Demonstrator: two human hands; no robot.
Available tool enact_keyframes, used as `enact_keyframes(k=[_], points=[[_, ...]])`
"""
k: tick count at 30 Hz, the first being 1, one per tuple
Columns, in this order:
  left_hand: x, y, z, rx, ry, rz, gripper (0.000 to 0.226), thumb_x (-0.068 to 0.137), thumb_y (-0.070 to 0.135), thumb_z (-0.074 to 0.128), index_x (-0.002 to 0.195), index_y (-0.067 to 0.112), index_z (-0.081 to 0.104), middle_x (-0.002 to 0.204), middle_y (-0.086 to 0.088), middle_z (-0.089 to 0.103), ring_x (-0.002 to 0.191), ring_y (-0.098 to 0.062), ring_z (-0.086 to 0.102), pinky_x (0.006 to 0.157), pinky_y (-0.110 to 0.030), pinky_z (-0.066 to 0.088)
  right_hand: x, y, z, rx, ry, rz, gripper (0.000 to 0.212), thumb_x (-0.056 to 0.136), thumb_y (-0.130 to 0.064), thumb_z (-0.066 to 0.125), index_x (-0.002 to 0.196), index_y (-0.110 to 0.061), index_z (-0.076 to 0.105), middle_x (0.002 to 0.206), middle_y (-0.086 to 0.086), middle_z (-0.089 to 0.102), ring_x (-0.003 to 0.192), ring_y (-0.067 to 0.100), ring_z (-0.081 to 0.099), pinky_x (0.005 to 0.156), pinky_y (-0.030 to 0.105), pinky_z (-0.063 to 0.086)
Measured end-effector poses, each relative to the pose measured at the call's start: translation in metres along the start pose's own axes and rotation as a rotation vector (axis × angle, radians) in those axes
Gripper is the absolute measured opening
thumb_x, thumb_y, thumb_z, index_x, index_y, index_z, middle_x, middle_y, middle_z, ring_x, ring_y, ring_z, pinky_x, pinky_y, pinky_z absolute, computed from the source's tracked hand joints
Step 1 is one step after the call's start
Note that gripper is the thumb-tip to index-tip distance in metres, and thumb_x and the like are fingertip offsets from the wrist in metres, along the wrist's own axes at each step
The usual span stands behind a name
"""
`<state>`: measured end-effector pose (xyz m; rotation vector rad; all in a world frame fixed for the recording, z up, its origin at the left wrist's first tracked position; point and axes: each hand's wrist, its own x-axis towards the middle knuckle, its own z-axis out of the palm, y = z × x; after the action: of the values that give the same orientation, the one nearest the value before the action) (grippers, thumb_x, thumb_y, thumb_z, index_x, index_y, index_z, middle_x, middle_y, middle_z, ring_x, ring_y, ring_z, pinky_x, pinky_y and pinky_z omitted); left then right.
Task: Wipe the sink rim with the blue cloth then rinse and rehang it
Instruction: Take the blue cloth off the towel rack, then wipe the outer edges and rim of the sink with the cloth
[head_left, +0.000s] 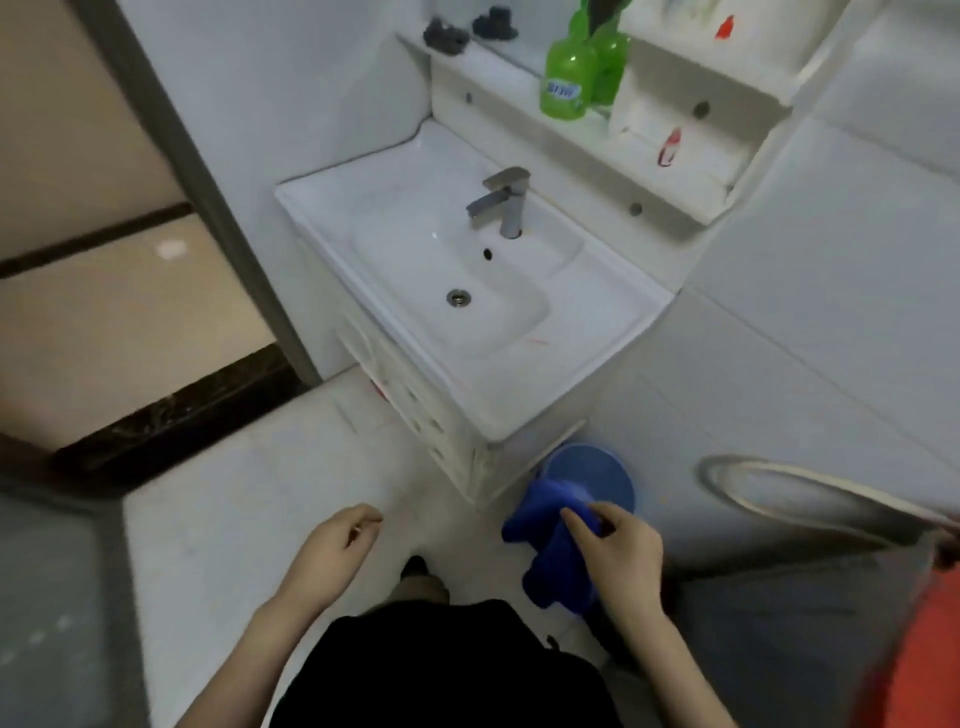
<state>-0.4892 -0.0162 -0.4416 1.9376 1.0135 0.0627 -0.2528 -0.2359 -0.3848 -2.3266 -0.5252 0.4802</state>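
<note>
The white sink (519, 384) stands ahead of me on a white cabinet, with a grey faucet (501, 202) at its back and a metal drain (458, 297) in the basin. Faint red marks show on its rim. My right hand (621, 558) is shut on the blue cloth (550, 551), which hangs bunched below the sink's near corner, apart from the rim. My left hand (335, 545) hovers lower left with its fingers loosely curled and nothing in it.
A blue bucket (589, 478) sits on the floor beside the cabinet. A green spray bottle (569, 78) stands on the shelf behind the sink. A round metal-rimmed object (810, 499) and something orange (924, 649) lie at the right. A doorway is on the left.
</note>
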Motion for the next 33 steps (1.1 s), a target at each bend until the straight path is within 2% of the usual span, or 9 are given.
enact_keyframes(k=[4, 6, 9, 11, 13, 16, 17, 24, 33], points=[[-0.059, -0.068, -0.016, -0.130, 0.148, -0.255, 0.017, 0.098, 0.023, 0.054, 0.093, 0.034, 0.065, 0.099, 0.007, 0.071, 0.090, -0.010, 0.064, 0.076, -0.020, 0.046, -0.010, -0.026, 0.063, -0.031, -0.256, -0.079, 0.008, 0.084, -0.038, 0.073, 0.081, -0.041, 0.067, 0.066, -0.023, 0.065, 0.067, -0.009, 0.060, 0.060, 0.006, 0.038], [-0.085, -0.091, -0.027, -0.223, 0.267, -0.344, 0.020, 0.097, 0.022, 0.055, 0.088, 0.035, 0.066, 0.090, 0.005, 0.072, 0.089, -0.013, 0.066, 0.076, -0.021, 0.046, -0.014, -0.050, 0.092, -0.041, -0.348, -0.128, 0.007, 0.082, -0.039, 0.073, 0.079, -0.041, 0.068, 0.064, -0.024, 0.066, 0.066, -0.012, 0.061, 0.056, 0.004, 0.038], [-0.123, -0.122, -0.046, -0.350, 0.454, -0.454, 0.021, 0.097, 0.018, 0.055, 0.086, 0.031, 0.068, 0.088, 0.006, 0.073, 0.087, -0.009, 0.066, 0.078, -0.018, 0.046, -0.022, -0.088, 0.133, -0.011, -0.441, -0.218, 0.021, 0.081, -0.033, 0.074, 0.070, -0.046, 0.062, 0.065, -0.036, 0.064, 0.071, -0.020, 0.058, 0.055, 0.002, 0.041], [-0.146, -0.142, -0.056, -0.401, 0.531, -0.518, 0.022, 0.096, 0.017, 0.054, 0.086, 0.031, 0.069, 0.087, 0.007, 0.073, 0.083, 0.000, 0.065, 0.073, -0.010, 0.044, -0.027, -0.109, 0.159, -0.005, -0.490, -0.254, 0.021, 0.083, -0.032, 0.073, 0.071, -0.044, 0.062, 0.064, -0.029, 0.066, 0.069, -0.017, 0.059, 0.051, 0.005, 0.041], [-0.167, -0.166, -0.064, -0.448, 0.568, -0.573, 0.022, 0.097, 0.017, 0.053, 0.088, 0.030, 0.068, 0.089, 0.007, 0.073, 0.084, 0.002, 0.065, 0.071, -0.010, 0.043, -0.032, -0.126, 0.185, -0.038, -0.499, -0.332, 0.014, 0.085, -0.033, 0.072, 0.075, -0.040, 0.064, 0.063, -0.021, 0.066, 0.065, -0.008, 0.062, 0.050, 0.008, 0.039], [-0.192, -0.202, -0.078, -0.540, 0.620, -0.645, 0.024, 0.099, 0.017, 0.050, 0.089, 0.028, 0.068, 0.091, 0.004, 0.072, 0.090, -0.011, 0.067, 0.075, -0.022, 0.047, -0.036, -0.146, 0.219, -0.049, -0.507, -0.387, 0.001, 0.087, -0.027, 0.073, 0.087, -0.026, 0.073, 0.073, -0.010, 0.070, 0.070, 0.010, 0.066, 0.059, 0.026, 0.048], [-0.197, -0.214, -0.084, -0.558, 0.629, -0.663, 0.024, 0.099, 0.016, 0.050, 0.089, 0.027, 0.068, 0.090, 0.002, 0.072, 0.090, -0.016, 0.067, 0.075, -0.025, 0.047, -0.037, -0.151, 0.229, -0.063, -0.496, -0.403, 0.005, 0.087, -0.025, 0.073, 0.089, -0.020, 0.075, 0.075, -0.007, 0.071, 0.070, 0.014, 0.066, 0.060, 0.029, 0.048], [-0.180, -0.263, -0.149, -0.641, 0.578, -0.665, 0.020, 0.099, 0.014, 0.052, 0.092, 0.022, 0.069, 0.094, -0.006, 0.072, 0.090, -0.022, 0.066, 0.075, -0.027, 0.047, -0.022, -0.174, 0.272, -0.218, -0.389, -0.348, 0.007, 0.084, -0.020, 0.077, 0.085, -0.013, 0.076, 0.064, -0.006, 0.065, 0.061, 0.015, 0.060, 0.055, 0.025, 0.041], [-0.061, -0.287, -0.235, -0.623, 0.544, -0.561, 0.023, 0.099, 0.018, 0.051, 0.092, 0.030, 0.069, 0.090, 0.004, 0.073, 0.090, -0.017, 0.067, 0.083, -0.033, 0.051, 0.058, -0.218, 0.309, -0.306, -0.321, -0.286, 0.005, 0.086, -0.026, 0.074, 0.088, -0.022, 0.075, 0.068, -0.005, 0.068, 0.064, 0.017, 0.062, 0.055, 0.026, 0.039]])
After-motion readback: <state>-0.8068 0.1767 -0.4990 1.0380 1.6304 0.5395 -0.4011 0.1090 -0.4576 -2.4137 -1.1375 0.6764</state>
